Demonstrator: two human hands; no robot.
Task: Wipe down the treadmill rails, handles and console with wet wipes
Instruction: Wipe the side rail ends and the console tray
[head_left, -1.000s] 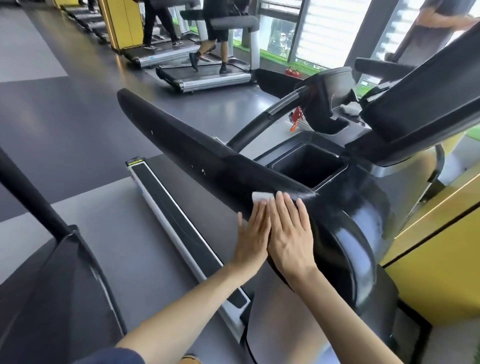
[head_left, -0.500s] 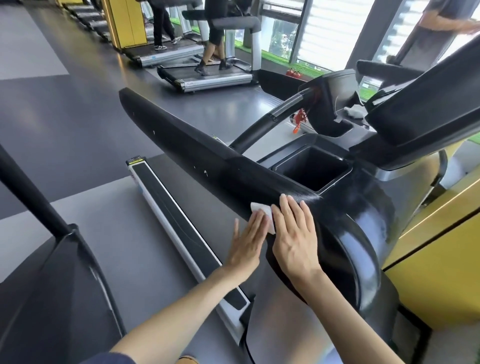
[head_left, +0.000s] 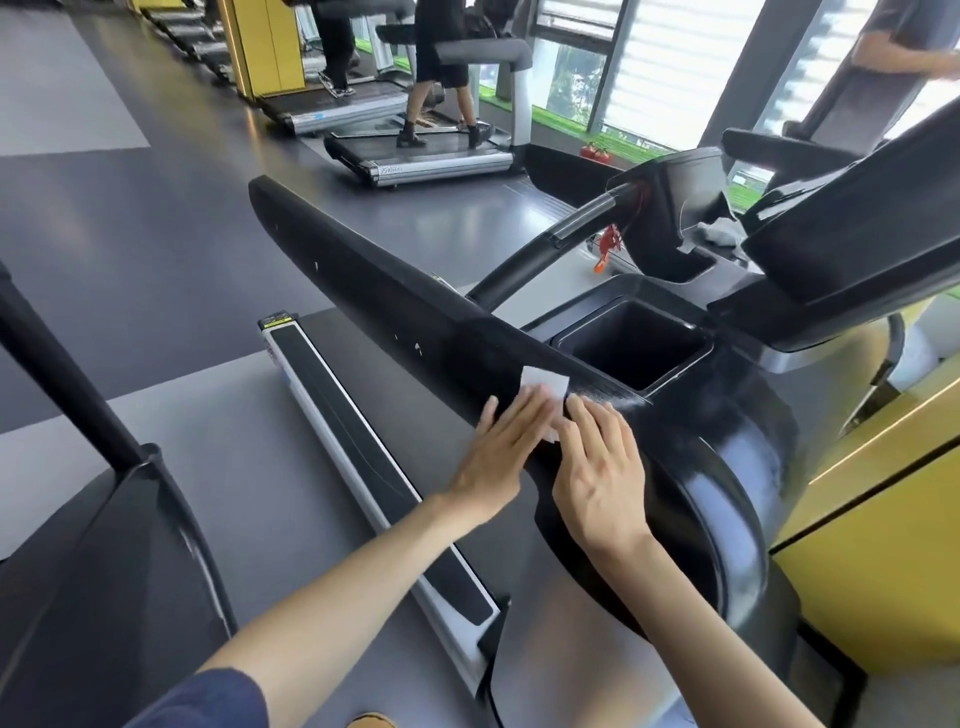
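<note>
Wiping of the black rail (head_left: 374, 296) is being done: the wet wipe (head_left: 545, 385) is being pressed onto it under the flat, straight-fingered left hand (head_left: 506, 447), the right hand (head_left: 597, 467) being laid flat alongside. Sliding along the rail's far length is likely being called for next.

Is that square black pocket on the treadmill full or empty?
Empty, as far as shows: the square pocket has only bare dark walls and floor inside.

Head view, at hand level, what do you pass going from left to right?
Black post → foot rail → left hand → right hand → yellow panel.
</note>
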